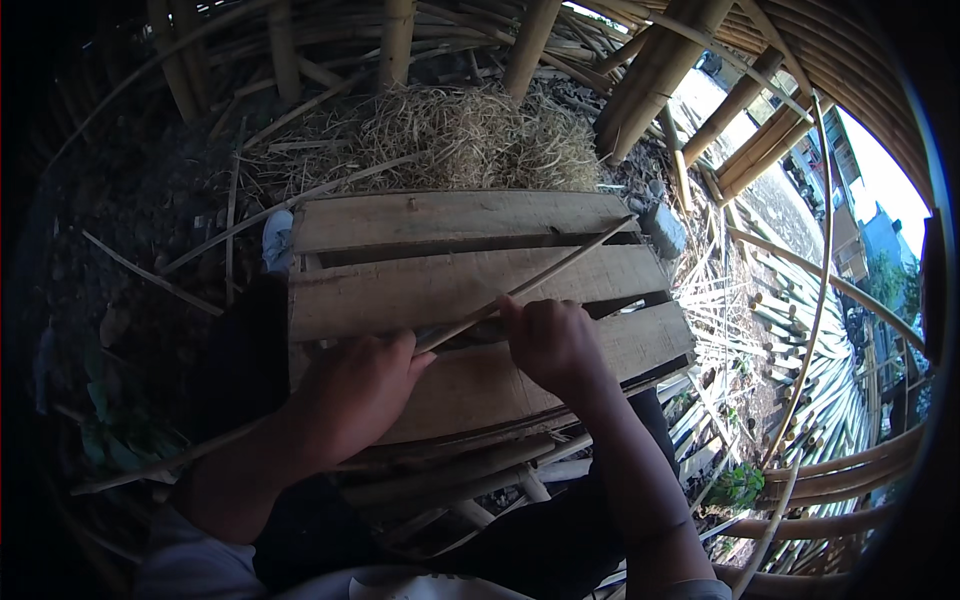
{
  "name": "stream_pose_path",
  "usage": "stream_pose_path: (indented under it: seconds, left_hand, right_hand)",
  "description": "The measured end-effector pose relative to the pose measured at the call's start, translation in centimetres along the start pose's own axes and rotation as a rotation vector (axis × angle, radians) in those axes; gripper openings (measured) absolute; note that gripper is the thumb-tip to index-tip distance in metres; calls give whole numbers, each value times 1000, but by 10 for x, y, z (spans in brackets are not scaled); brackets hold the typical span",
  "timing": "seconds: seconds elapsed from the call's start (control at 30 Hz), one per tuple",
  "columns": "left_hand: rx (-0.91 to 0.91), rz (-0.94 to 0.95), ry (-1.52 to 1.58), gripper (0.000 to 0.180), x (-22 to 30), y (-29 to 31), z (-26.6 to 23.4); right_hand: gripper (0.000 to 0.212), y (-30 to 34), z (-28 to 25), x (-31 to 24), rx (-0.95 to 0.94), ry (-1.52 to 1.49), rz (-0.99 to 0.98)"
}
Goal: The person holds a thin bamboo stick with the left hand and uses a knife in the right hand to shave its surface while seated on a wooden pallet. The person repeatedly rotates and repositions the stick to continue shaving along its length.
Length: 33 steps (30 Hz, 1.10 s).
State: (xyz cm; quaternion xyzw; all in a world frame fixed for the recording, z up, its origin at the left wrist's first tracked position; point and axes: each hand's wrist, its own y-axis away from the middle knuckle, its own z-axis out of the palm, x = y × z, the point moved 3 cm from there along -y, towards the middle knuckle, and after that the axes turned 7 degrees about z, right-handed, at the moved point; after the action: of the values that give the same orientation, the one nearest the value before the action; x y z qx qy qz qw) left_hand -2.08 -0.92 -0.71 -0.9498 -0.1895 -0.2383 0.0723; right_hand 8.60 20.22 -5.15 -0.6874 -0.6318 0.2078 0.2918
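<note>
A long, thin bamboo strip (567, 263) slants across a slatted wooden bench (390, 290), its far end at the upper right and its near end passing under my left forearm. My left hand (355, 392) is closed around the strip near the bench's front left. Farther along it, my right hand (556, 345) makes a fist, with the thumb side against the strip. Whether that fist also holds a small tool is hidden.
Beyond the bench lies a heap of pale shavings (475, 140). Thick bamboo posts (660, 80) stand behind it. Many cut bamboo poles (820, 370) lie at the right, near a grey block (663, 231). A pale shoe (277, 240) shows beside the bench's left edge.
</note>
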Motion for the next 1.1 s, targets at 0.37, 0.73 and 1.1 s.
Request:
stream_pose_path:
  seconds: [0.37,0.73,1.1]
  left_hand:
    - [45,-33,-71,29,5,-8,14]
    - [59,-14,-210,28,17,0,19]
    - [7,-57,-234,29,15,-1,16]
  right_hand:
    - [27,-1,-13,-31,-247,-181,195]
    - [43,-8,-23,-32,-355,-343,394]
    - [39,5,2,-1,52,213,-64]
